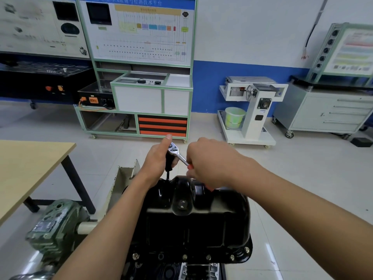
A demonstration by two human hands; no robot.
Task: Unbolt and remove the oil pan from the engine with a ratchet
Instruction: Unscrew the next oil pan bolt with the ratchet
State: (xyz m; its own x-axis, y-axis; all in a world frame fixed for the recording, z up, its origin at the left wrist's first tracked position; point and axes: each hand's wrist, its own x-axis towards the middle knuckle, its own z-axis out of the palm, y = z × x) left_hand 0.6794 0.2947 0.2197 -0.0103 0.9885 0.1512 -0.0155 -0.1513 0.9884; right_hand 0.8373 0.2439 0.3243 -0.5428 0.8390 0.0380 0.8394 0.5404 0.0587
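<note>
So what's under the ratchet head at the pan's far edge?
A black extension drops from the ratchet toward the far flange of the oil pan, gripped by the left hand. Its tip and whatever it seats on hide behind the pan's rim.

Open floor (292,178) right of oil pan (197,221)

Hands: two, the left hand (159,158) and the right hand (210,164)
Ratchet (177,153): one
Oil pan (197,223): one
Bright bolt heads (208,257) along its near flange: five
Orange drawers (162,127): three
Desk (30,162): one
Green bucket (234,118): one
</note>
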